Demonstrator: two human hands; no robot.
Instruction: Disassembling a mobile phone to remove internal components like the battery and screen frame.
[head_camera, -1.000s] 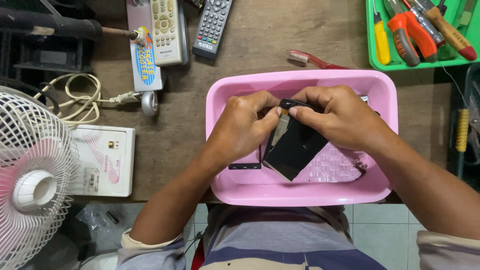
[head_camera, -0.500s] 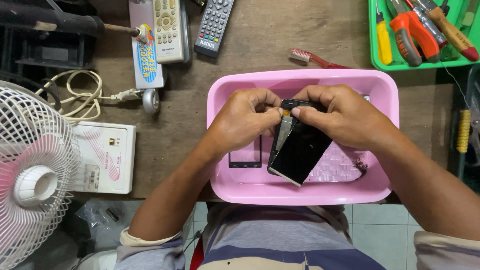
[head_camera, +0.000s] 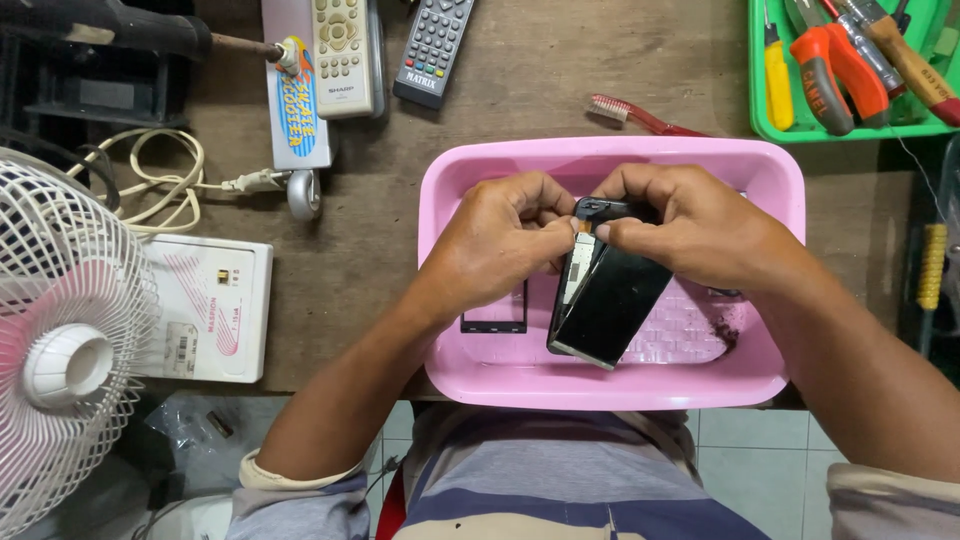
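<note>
Both my hands work over a pink plastic tray (head_camera: 610, 385) at the table's front edge. My left hand (head_camera: 505, 240) and my right hand (head_camera: 690, 225) pinch the top end of a black phone (head_camera: 610, 300) that is split open, its glossy screen panel lifted off the body at an angle. The fingertips of both hands meet at a small orange strip between the two halves. A thin black frame part (head_camera: 495, 318) lies flat in the tray under my left wrist.
A white fan (head_camera: 60, 350) stands at the left beside a white box (head_camera: 205, 305) and a coiled cable (head_camera: 165, 180). Two remote controls (head_camera: 345, 50) and a red toothbrush (head_camera: 645, 115) lie behind the tray. A green tool tray (head_camera: 850, 125) sits at the back right.
The phone's lower end has swung slightly left and its two halves have opened a bit more. My fingers stay at its top end.
</note>
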